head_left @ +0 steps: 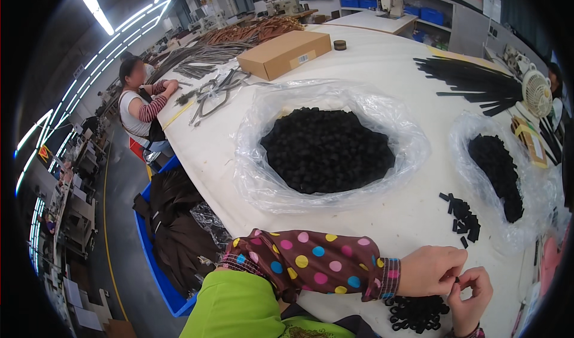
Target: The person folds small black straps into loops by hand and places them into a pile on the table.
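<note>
My left hand point(427, 271) reaches across from the left in a brown polka-dot sleeve, its fingers pinched. Facing it at the lower right, my right hand point(471, 299) has thumb and forefinger closed on the same spot. Between the fingertips shows a small black piece point(457, 280), mostly hidden. Just below the hands lies a pile of small black loops point(414, 314). Beyond the hands, short flat black strips point(461, 215) are scattered on the white table point(209, 140). A large clear plastic bag point(257, 185) lies spread around a heap of small black pieces point(329, 149).
Another clear bag point(463, 137) with black pieces point(496, 173) lies at the right, near a fan point(537, 93) and long black strips point(472, 81). A cardboard box point(284, 55) sits farther back. A blue bin point(146, 236) of dark cloth stands left; a person point(140, 101) works beyond it.
</note>
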Demonstrator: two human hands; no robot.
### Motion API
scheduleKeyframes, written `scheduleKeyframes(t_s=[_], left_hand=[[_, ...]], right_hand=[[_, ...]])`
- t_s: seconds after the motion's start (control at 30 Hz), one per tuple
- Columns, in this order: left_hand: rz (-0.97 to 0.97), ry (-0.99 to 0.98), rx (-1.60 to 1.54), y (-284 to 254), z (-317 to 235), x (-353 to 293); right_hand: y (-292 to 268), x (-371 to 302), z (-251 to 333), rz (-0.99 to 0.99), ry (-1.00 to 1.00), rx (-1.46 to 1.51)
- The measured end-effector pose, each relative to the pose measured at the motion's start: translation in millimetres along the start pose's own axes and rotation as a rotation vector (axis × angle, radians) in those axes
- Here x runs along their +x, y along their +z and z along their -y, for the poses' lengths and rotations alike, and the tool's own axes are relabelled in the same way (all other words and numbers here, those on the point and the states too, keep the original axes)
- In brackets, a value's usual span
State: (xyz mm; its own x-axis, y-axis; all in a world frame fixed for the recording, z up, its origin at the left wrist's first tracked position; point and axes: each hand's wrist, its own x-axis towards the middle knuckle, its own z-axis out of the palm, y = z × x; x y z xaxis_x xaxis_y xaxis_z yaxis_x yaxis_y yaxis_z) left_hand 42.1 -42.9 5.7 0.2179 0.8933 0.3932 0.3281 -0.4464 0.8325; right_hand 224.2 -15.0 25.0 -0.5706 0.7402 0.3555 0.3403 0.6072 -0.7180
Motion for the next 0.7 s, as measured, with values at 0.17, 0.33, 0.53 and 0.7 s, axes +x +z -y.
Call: scheduleKeyframes(t_s=[0.17,0.33,0.53,0.7], left_hand=[[0.156,-0.12,-0.452,-0.4,3.6,9.4],[0.325,-0.452,-1.161,-1.1,4.4,11.6],[0.275,-0.323,-1.006,-2.7,0.8,7.6],[0.145,-0.315,-0.816,2.5,-2.9,6.2]], right_hand=[[-9.3,-5.2,-18.6,0.065,0.349,0.661],[-10.5,-6.6,-16.3,0.147,0.423,0.961],[-7.1,-7.6,-11.4,0.171,0.411,0.926],[3.0,-13.2,-8.4,-0.055,0.268,0.656]])
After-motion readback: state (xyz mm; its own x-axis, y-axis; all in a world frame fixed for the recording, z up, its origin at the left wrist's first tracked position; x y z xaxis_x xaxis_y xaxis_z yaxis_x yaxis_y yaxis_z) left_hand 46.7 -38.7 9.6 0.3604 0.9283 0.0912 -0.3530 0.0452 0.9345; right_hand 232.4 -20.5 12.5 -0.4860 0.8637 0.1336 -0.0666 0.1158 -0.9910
